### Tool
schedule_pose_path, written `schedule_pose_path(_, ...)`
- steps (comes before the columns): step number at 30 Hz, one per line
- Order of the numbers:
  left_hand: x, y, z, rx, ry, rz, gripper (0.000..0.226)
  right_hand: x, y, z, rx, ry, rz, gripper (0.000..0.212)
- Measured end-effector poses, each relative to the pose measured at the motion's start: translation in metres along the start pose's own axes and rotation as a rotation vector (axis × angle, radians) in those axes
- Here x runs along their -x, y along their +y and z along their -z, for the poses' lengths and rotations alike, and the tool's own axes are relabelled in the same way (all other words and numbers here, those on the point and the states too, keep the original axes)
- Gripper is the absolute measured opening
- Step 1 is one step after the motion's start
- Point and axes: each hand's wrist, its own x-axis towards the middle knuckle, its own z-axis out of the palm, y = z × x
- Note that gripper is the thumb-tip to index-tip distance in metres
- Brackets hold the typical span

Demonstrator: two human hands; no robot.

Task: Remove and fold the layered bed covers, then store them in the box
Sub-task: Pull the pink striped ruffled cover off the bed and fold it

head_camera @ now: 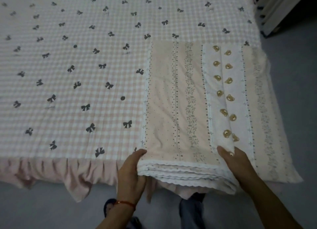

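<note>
A folded cover point(173, 100), pale pink with dotted lines, leaf bands and brown bear heads, lies in several layers at the near right corner of the bed. Its white scalloped edges stack at the bed's front edge. My left hand point(131, 173) grips the near left corner of the stack, thumb on top. My right hand point(235, 161) holds the near right side of the upper fold, thumb over the fabric. A wider lower layer of the same cover point(267, 125) spreads to the right. Underneath, a pink gingham cover with dark bows point(68, 65) lies flat over the bed.
A pink pleated bed skirt point(51, 172) hangs along the front edge. Grey floor point(295, 74) runs along the right side and front. A pale piece of furniture point(283, 10) stands at the far right. My feet show below the bed edge. No box is in view.
</note>
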Motion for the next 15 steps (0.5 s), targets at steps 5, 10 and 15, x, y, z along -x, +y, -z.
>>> schedule_pose_path(5, -0.007, -0.024, 0.002, -0.176, -0.322, 0.31, 0.051, -0.008, 0.0, -0.016, 0.239, 0.087, -0.007, 0.059)
schedule_pose_path(10, -0.05, 0.025, 0.035, -0.798, -0.908, 0.194, 0.1, -0.01, -0.026, -0.014, 0.514, 0.358, 0.225, 0.061)
schedule_pose_path(15, -0.16, 0.08, -0.03, -0.916, -0.435, -0.289, 0.071, -0.095, -0.092, -0.027, 0.712, 0.197, 0.458, 0.076)
